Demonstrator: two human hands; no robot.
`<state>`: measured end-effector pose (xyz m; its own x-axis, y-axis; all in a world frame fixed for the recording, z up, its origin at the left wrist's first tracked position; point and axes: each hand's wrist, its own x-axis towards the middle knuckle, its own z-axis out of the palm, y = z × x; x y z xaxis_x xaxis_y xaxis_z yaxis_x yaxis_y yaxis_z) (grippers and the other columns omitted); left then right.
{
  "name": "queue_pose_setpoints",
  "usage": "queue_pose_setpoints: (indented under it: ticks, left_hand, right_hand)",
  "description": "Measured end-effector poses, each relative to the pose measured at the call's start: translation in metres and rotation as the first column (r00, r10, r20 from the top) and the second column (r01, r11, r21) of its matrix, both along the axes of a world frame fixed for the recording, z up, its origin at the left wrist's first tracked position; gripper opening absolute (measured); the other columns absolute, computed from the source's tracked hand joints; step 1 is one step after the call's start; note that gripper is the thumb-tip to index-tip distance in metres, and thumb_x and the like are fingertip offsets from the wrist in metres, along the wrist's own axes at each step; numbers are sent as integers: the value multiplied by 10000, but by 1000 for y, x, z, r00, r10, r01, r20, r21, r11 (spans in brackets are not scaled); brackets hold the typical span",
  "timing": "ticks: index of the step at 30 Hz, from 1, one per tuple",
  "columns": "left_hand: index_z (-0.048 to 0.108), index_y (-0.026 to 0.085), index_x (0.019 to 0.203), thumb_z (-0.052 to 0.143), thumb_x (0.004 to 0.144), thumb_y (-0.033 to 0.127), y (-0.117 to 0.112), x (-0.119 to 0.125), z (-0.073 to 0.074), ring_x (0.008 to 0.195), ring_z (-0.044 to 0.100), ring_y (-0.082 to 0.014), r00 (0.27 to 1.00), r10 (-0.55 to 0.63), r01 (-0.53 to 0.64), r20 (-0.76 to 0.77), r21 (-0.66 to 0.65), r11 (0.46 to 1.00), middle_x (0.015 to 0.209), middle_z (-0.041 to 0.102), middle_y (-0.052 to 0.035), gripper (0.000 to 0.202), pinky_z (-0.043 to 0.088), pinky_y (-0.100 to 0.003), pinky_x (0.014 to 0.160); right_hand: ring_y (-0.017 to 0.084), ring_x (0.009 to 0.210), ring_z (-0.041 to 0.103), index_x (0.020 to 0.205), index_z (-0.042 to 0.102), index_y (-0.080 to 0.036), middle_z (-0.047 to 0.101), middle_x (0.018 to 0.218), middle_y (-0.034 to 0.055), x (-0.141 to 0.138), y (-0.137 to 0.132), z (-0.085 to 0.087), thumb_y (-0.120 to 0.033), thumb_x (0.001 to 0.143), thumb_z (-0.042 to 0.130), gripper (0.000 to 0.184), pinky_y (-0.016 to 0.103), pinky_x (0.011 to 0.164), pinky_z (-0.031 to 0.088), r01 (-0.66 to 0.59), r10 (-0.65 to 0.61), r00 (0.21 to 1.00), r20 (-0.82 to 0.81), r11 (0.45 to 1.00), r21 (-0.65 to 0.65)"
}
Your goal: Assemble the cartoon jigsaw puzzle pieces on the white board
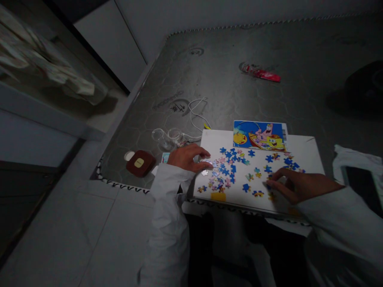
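Many loose jigsaw puzzle pieces (232, 169), mostly blue with some pink and yellow, lie spread over a white board (260, 201). My left hand (188, 157) rests at the board's left side, thumb and forefinger apart, the fingertips beside the left cluster of pieces. Over the right part of the board, my right hand (293, 184) has thumb and forefinger pinched on a small dark blue puzzle piece (269, 181), partly hidden by the fingers. A picture card (259, 135) with cartoon figures on blue lies across the board's back edge.
The board lies on a grey padded mat (221, 83). Left of it are a brown case (140, 163), clear glass cups (167, 138) and a white cable (194, 113). A red packet (263, 73) lies farther back. On the right is a dark phone (362, 187) on white material.
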<state>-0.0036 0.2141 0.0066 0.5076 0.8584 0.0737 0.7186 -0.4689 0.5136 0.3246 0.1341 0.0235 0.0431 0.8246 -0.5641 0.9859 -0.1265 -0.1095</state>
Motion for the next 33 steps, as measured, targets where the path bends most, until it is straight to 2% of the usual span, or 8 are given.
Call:
queue_pose_setpoints:
  ticks: [4, 10, 16, 23, 33]
  left_hand:
    - [726, 271, 940, 774, 689, 486, 0, 3, 1, 850, 651, -150, 999, -47, 47, 5, -10, 999, 918, 706, -7, 334, 483, -265, 737]
    - [727, 268, 933, 789, 671, 491, -1, 10, 1, 813, 646, -148, 997, -72, 72, 31, -9, 997, 896, 698, -7, 349, 469, -248, 692]
    - [721, 273, 950, 802, 659, 480, -1, 16, 0, 823, 642, -155, 995, -97, 96, -5, -56, 994, 884, 693, -8, 367, 479, -269, 738]
    - [723, 255, 945, 786, 687, 472, -1, 17, 1, 788, 631, -135, 990, -137, 138, 12, -28, 990, 855, 680, -3, 343, 454, -241, 685]
    - [719, 226, 945, 773, 703, 473, -5, 32, 3, 748, 628, -132, 980, -193, 195, 41, -23, 981, 828, 689, -7, 350, 458, -244, 683]
  right_hand:
    - [253, 677, 646, 963, 665, -307, 711, 762, 26, -8, -1, 6, -621, 794, 505, 391, 305, 533, 385, 13, -12, 999, 46, 999, -37]
    - [222, 618, 617, 935, 665, -265, 689, 705, 30, -22, -8, 16, -516, 857, 472, 327, 305, 547, 372, -23, 13, 996, 88, 994, 111]
    - [214, 617, 615, 991, 665, -286, 708, 775, 41, -12, -3, 11, -610, 824, 472, 412, 294, 528, 367, 11, -10, 997, 75, 1000, -12]
    - [188, 528, 573, 972, 679, -249, 700, 713, 59, 1, -6, -1, -642, 811, 468, 474, 266, 466, 326, -46, 44, 999, 22, 993, 106]
    - [192, 561, 574, 958, 679, -274, 694, 725, 51, -10, -6, 12, -612, 833, 465, 418, 276, 489, 337, -24, 17, 997, 72, 995, 94]
